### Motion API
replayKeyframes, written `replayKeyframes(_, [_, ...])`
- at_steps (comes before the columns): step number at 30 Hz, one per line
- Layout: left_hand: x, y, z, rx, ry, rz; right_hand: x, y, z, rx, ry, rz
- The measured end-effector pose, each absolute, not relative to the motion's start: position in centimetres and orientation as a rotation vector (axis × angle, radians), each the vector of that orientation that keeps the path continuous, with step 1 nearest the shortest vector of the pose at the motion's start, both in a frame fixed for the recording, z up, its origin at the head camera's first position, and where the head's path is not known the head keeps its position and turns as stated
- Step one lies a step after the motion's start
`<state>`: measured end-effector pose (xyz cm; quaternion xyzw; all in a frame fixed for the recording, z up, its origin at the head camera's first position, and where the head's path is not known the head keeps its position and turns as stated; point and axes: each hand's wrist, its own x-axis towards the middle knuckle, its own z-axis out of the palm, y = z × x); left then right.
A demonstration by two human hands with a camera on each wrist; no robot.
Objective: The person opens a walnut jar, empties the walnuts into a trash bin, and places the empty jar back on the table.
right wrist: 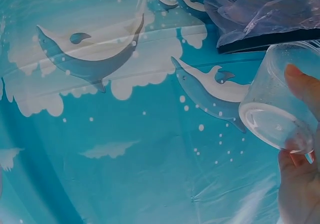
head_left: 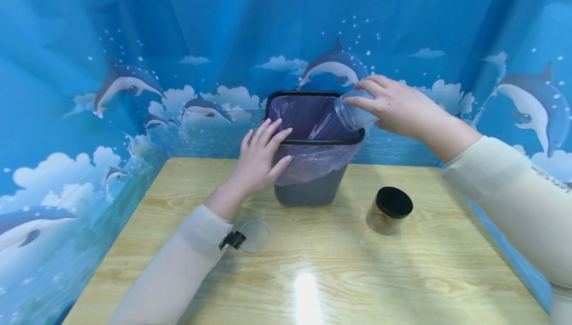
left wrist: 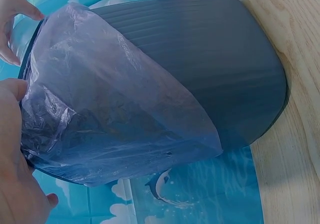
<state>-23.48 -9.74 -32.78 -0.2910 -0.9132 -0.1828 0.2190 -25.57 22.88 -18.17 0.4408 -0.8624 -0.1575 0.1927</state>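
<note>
Now, from the head view, a clear jar (head_left: pixel 354 118) is gripped by the right hand (head_left: pixel 406 109), tilted, its long axis slanting leftward, mouth pointed into the bin (head_left: pixel 306 193) over its right rim. Well apart, the left hand (head_left: pixel 259 161) is spread against the near-left rim, farther from the jar. The bin is set near the tabletop's (head_left: pixel 339 265) far edge; a black-lidded jar (head_left: pixel 390 209) is placed towards the right edge.

From the left wrist, draped liner (left wrist: pixel 115 94) is shown under the rim.

From the right wrist, the clear jar's base is seen, clasped by thumb and fingers.
</note>
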Motion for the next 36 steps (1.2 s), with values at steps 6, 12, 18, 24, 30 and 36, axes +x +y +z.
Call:
replayKeyframes(6, [-23.5, -9.7, -32.7, -0.797, -2.54, -0.494, -25.7, 23.2, -18.5, 1.242, -2.402, -0.417])
replayKeyframes(12, [-23.5, -9.8, -32.7, -0.791, -2.538, -0.504, -25.8, 23.1, -18.9, 1.275, -2.361, -0.334])
replayKeyframes(18, [-23.5, -9.8, -32.6, -0.798, -2.538, -0.502, -25.6, 23.1, -19.3, 1.289, -2.33, -0.284])
replayKeyframes(24, [-23.4, -9.7, -32.7, -0.797, -2.544, -0.495, -25.2, 23.3, -19.3, 1.283, -2.32, -0.273])
replayKeyframes(30, [-23.4, -9.6, -32.7, -0.803, -2.545, -0.489, -25.0, 23.5, -19.3, 1.276, -2.275, -0.256])
replayKeyframes(36, [-23.4, -9.7, -32.7, -0.799, -2.538, -0.494, -24.8, 23.4, -19.4, 1.281, -2.244, -0.242])
